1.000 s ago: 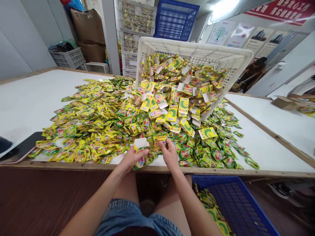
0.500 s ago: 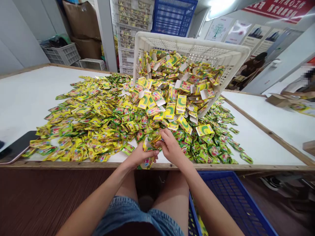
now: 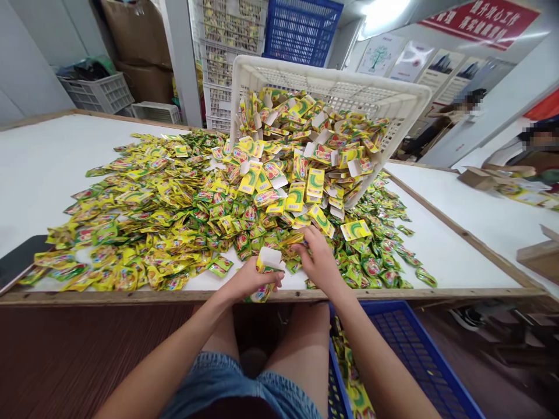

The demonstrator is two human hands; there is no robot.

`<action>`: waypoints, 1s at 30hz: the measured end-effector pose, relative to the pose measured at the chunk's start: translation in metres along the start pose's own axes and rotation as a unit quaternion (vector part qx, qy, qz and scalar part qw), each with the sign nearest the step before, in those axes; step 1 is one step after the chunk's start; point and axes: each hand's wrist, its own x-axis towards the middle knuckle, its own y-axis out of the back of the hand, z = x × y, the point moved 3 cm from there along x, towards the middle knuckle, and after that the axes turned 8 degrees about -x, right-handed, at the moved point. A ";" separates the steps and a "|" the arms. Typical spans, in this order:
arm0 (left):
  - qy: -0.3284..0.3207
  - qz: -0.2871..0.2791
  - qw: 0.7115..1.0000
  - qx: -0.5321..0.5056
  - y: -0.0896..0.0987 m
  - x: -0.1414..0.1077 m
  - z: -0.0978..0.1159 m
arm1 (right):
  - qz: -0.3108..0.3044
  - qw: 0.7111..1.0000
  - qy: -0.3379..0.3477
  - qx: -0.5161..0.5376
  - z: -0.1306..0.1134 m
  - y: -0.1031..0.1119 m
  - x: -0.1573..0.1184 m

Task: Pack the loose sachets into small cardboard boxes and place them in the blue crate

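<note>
My left hand (image 3: 250,280) is closed round a small yellow carton (image 3: 264,269) whose white end flaps stand open, at the table's front edge. Just to the right, my right hand (image 3: 318,257) pinches a yellow candy packet (image 3: 292,239) between thumb and fingers, apart from the carton. Spread beyond both hands is a wide heap of yellow and green candy packets (image 3: 166,201). Several flat yellow cartons (image 3: 315,183) spill over this heap from a tipped white plastic basket (image 3: 332,78).
A phone (image 3: 21,262) lies at the table's left end. Below the front edge, on the right, is a blue crate (image 3: 419,349) with packets inside. Stacked crates (image 3: 231,64) stand behind the table. Two people are at the right, near a cardboard box (image 3: 478,177).
My right hand has drawn away from the carton, up and to the right, with a packet in its fingers. The carton's open end now shows in my left hand. The view has shifted slightly.
</note>
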 end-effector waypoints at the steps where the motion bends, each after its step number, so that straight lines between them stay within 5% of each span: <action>1: -0.001 0.000 1.000 -0.004 0.000 0.001 -0.001 | 0.003 1.000 -0.010 0.030 0.000 0.003 -0.002; 9: -0.024 -0.017 1.000 -0.008 -0.007 0.008 -0.005 | 0.021 1.000 0.011 0.011 -0.013 -0.013 -0.019; 16: 0.001 -0.032 0.999 -0.009 -0.010 0.003 -0.008 | -0.100 0.992 0.064 0.038 -0.015 0.003 -0.018; 22: 0.002 -0.065 0.998 0.003 -0.018 0.003 -0.007 | -0.137 0.990 0.025 -0.020 -0.006 0.007 -0.012; 30: -0.009 -0.095 0.995 0.004 -0.021 0.004 -0.012 | -0.235 0.956 0.072 0.162 0.000 0.011 -0.015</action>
